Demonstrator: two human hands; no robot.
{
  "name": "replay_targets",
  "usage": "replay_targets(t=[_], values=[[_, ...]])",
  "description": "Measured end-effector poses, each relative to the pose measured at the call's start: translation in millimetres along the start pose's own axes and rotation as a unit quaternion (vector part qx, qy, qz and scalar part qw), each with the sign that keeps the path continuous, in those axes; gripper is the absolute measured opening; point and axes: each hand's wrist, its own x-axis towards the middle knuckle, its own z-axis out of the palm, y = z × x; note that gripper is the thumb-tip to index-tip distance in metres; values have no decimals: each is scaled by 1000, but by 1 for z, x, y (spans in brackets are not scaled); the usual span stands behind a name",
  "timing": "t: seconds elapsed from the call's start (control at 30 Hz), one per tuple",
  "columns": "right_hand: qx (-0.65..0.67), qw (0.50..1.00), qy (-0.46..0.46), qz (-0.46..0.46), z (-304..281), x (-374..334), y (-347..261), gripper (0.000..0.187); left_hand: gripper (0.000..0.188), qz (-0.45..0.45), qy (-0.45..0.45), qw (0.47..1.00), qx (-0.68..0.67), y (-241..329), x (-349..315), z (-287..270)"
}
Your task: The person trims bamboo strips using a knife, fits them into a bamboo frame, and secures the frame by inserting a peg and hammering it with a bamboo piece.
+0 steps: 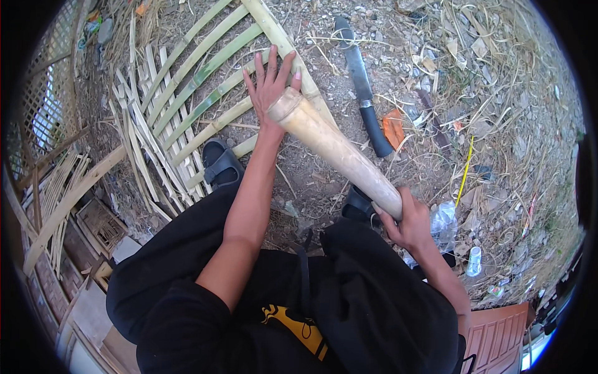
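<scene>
My right hand point(410, 223) is wrapped round the near end of a thick, pale bamboo length point(339, 149). The bamboo slants up and left, and its far end overlaps the back of my left hand point(271, 90) in the picture; whether they touch I cannot tell. My left hand lies flat with fingers spread on a frame of bamboo slats point(215, 68), beside its long edge strip point(277, 31). Several green and yellowish slats run from that strip toward the lower left. The ends under my palm are hidden.
A machete point(359, 78) with a black handle lies right of the frame, near an orange scrap point(393, 129). A yellow strip point(465, 171), a clear plastic bag point(443, 221) and a plastic cup point(474, 262) are at right. Thin bamboo strips point(140, 156) lie left. Sandals show below.
</scene>
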Motion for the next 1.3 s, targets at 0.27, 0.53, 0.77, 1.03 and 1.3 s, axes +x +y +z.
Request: replay_targets(t=[0.27, 0.53, 0.77, 1.03, 1.3], values=[[-19, 999, -30, 6, -8, 3, -12, 39, 44, 6, 12, 999, -40, 5, 2, -2], [11, 1000, 9, -8, -20, 3, -6, 39, 43, 3, 19, 999, -40, 7, 8, 3], [19, 999, -4, 49, -21, 4, -1, 41, 44, 24, 45, 999, -2, 6, 0, 2], [14, 999, -2, 39, -26, 6, -3, 41, 43, 29, 36, 998, -32, 7, 3, 2], [-15, 998, 23, 54, -34, 7, -12, 36, 42, 30, 17, 998, -54, -17, -8, 2]])
